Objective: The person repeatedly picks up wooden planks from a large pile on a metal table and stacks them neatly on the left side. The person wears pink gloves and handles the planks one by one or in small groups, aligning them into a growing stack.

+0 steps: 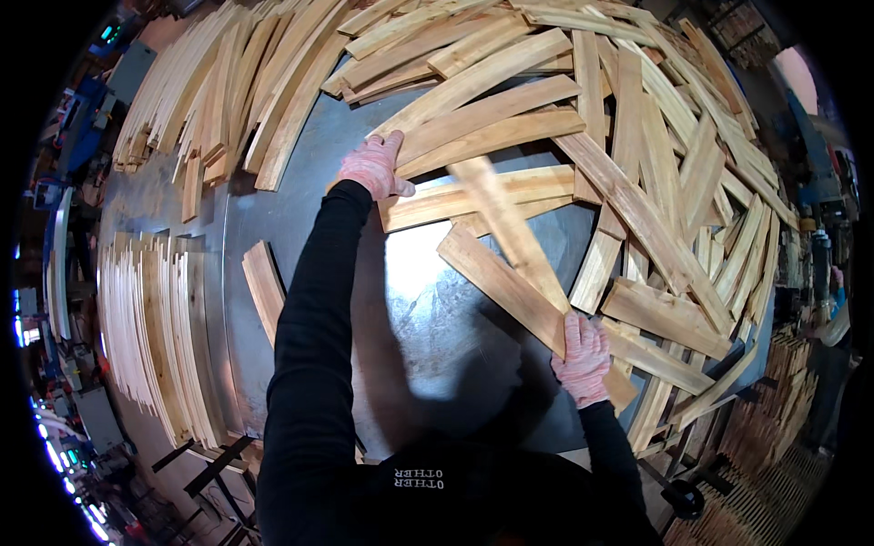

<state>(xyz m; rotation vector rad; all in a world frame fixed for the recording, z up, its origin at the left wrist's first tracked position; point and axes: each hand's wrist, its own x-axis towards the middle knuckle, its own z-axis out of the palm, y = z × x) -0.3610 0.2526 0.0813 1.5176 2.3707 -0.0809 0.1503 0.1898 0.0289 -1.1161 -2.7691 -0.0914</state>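
Observation:
Both my hands wear pinkish-white gloves. My left hand (371,167) is at the near-left ends of two overlapping wooden boards (492,116), its thumb and fingers spanning their ends. Lower right, my right hand (583,360) grips the near end of a brownish wooden board (501,287). A second, paler board (510,223), smeared by motion, meets the same hand and slants away to the upper left. Whether the fingers close round both is hard to tell. Beneath these, another light board (537,185) lies across the metal table (410,346).
A heap of loose boards (651,155) covers the table's far and right sides. Long boards (218,82) lie in rows at the far left, and an upright-edged stack (159,337) stands at the left. One short board (264,289) lies beside my left forearm. Slatted piles (765,437) stand lower right.

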